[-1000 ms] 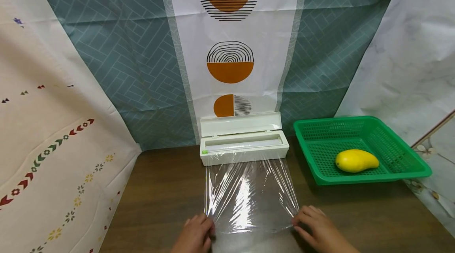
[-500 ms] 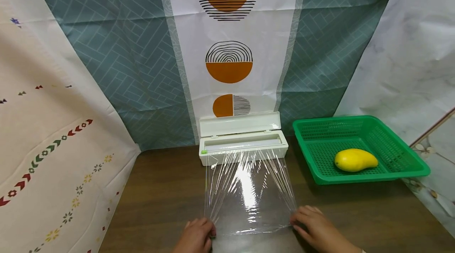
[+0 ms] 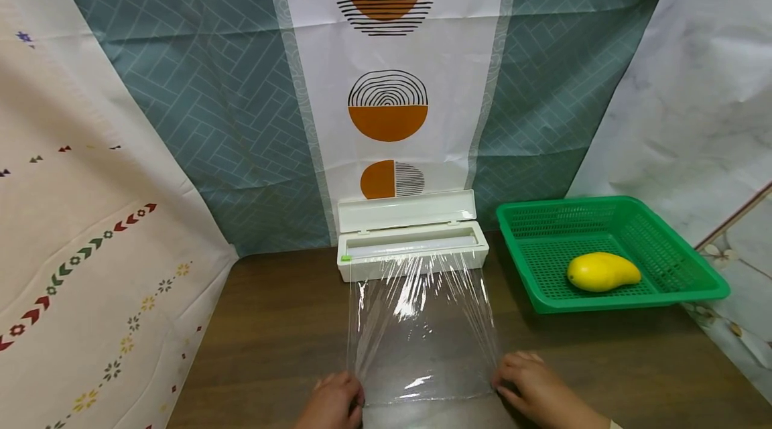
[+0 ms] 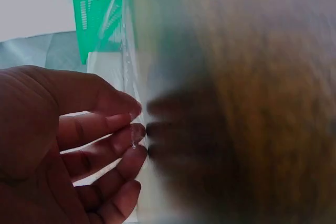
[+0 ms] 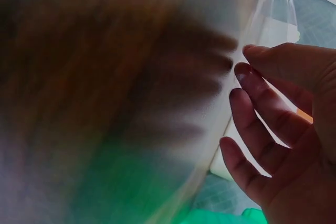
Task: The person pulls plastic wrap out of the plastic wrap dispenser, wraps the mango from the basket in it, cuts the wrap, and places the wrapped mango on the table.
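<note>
A sheet of cling film (image 3: 422,348) stretches from a white dispenser box (image 3: 416,267) toward the front of the table. The box's lid (image 3: 407,211) stands raised, and a pale roll (image 3: 413,246) lies inside. At the sheet's near left corner my left hand (image 3: 332,401) pinches the film between thumb and fingers; the left wrist view has this left hand (image 4: 94,135) at the film's edge. My right hand (image 3: 533,385) pinches the near right corner. In the right wrist view the thumb and index finger of the right hand (image 5: 289,108) meet at the film's edge.
To the right of the box stands a green plastic basket (image 3: 627,301) with a yellow mango-like fruit (image 3: 603,272) in it. Patterned cloths hang behind and at both sides of the brown wooden table (image 3: 277,322).
Both hands have drawn slightly nearer the front, still pinching the film, and its near edge has come with them. The shine and creases on the film have shifted. Box and basket have stayed put.
</note>
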`<state>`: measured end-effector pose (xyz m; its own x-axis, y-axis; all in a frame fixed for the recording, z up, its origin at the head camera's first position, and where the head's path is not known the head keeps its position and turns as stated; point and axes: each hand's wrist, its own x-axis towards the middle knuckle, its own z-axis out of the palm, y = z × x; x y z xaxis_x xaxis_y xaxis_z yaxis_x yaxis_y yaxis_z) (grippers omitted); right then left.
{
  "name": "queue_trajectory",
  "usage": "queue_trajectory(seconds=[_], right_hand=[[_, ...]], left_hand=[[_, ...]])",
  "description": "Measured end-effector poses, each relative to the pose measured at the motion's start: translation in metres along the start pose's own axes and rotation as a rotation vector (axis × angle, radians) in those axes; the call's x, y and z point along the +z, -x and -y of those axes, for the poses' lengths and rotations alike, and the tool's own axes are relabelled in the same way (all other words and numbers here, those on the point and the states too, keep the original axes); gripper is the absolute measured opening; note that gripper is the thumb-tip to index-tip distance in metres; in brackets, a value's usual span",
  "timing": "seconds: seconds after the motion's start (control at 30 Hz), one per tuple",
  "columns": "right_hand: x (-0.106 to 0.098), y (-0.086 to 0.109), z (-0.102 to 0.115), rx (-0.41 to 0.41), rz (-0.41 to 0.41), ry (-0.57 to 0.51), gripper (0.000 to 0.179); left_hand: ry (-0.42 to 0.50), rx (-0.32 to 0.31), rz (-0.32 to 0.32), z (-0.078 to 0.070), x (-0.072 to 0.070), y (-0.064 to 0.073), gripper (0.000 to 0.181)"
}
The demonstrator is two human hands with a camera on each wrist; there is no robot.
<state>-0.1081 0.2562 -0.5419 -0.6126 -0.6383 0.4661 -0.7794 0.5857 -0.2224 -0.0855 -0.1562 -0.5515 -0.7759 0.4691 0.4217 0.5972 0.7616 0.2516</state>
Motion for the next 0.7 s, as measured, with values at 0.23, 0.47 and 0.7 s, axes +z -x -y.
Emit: queue_trajectory(seconds=[0.23, 0.47, 0.7], right_hand=[[-0.002, -0.002, 0.002, 0.051, 0.066, -0.042, 0.019], [-0.004, -0.001, 0.007, 0.101, 0.057, -0.040, 0.010], [-0.005, 0.001, 0.009, 0.139, 0.121, -0.072, 0.009]], left_hand=[[0.035, -0.037, 0.048, -0.001, -0.006, 0.000, 0.018], [0.082, -0.115, 0.128, -0.002, -0.011, 0.001, 0.012], [0.107, -0.147, 0.145, -0.003, -0.011, 0.002, 0.011]])
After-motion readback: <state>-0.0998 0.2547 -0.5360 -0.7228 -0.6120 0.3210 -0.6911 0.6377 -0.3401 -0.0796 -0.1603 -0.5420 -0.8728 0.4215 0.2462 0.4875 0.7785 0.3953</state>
